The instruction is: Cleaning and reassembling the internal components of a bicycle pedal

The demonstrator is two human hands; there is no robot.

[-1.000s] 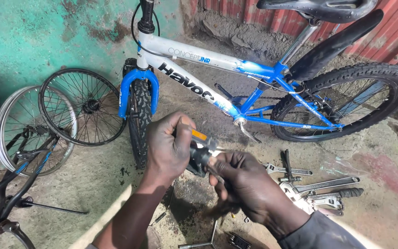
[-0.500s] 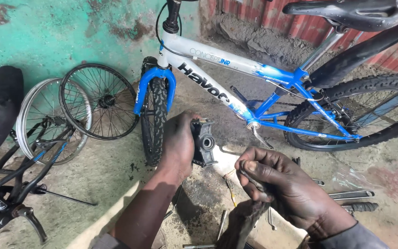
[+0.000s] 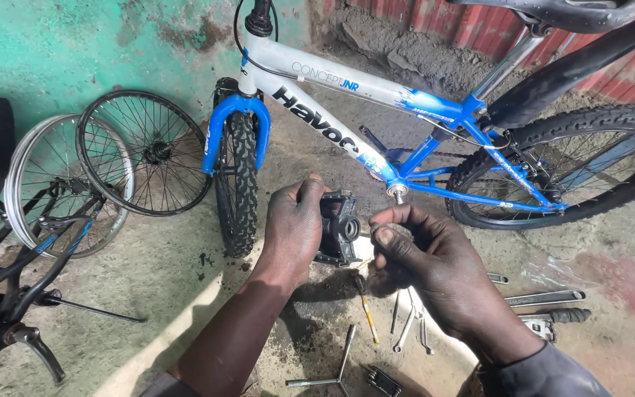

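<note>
The left hand (image 3: 295,228) was clamped around a black bicycle pedal (image 3: 337,228), and most of that pedal was buried behind the fingers; only its right face showed, blocky, matt, with a round bore in the middle. It sat raised in front of the blue-and-white bicycle (image 3: 376,110), just below the bottom bracket. The right hand (image 3: 428,272) was curled beside it, thumb and forefinger pinched together close to the pedal's open end (whether anything small sat between those fingertips could not be made out). Its wrist ran off into a dark grey sleeve at the lower edge.

The bicycle itself was cut off: the saddle at the top, the rear tyre at the right edge. Its knobbly front tyre (image 3: 237,184) looked coarse and dusty. To the left leaned two bare spoked wheels (image 3: 104,169), thin wire spokes, one rim black, one silver, partly overlapped by a dark frame (image 3: 16,294) that was cropped at the corner.

On the gritty concrete floor (image 3: 170,272) lay metal tools: a yellow-handled screwdriver (image 3: 365,309) half under the right hand, slim spanners (image 3: 409,323), a three-way wrench (image 3: 336,367), and a long steel wrench (image 3: 545,298) further right.
</note>
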